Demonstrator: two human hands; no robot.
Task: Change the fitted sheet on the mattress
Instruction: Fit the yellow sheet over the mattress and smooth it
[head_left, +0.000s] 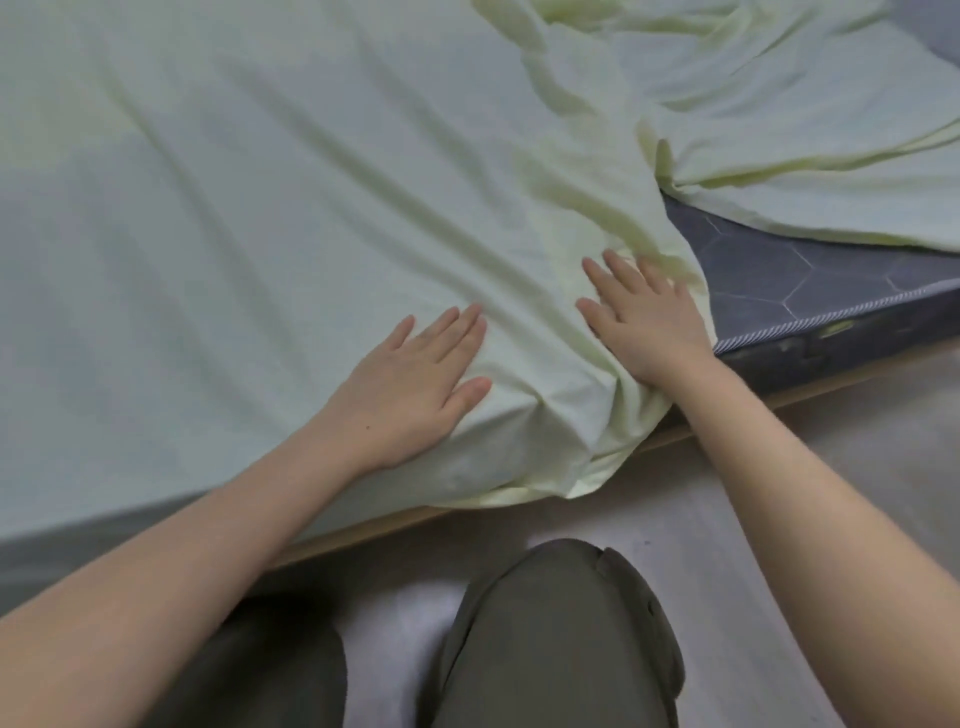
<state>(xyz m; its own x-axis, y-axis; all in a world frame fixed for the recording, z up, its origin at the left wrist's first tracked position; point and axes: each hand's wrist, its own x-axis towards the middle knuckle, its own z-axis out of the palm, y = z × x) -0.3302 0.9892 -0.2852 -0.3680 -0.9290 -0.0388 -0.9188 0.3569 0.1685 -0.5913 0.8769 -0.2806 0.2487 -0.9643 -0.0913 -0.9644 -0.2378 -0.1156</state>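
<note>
step: fitted sheet (260, 208) smoothed | sheet laid over mattress (779, 280), its near-right stretch bare | left hand (410, 379) and right hand (649, 322) pressed flat on it, nothing gripped | slack should be swept toward the bare part, then tucked

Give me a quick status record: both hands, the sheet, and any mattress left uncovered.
sheet: pale green, spread and creased at left, bunched far right
mattress: dark grey, hexagon quilting, uncovered at right
left hand: flat, fingers straight, pressing the sheet near the mattress edge
right hand: flat on a sheet fold beside the bare patch
hem: loose over the near edge
</note>
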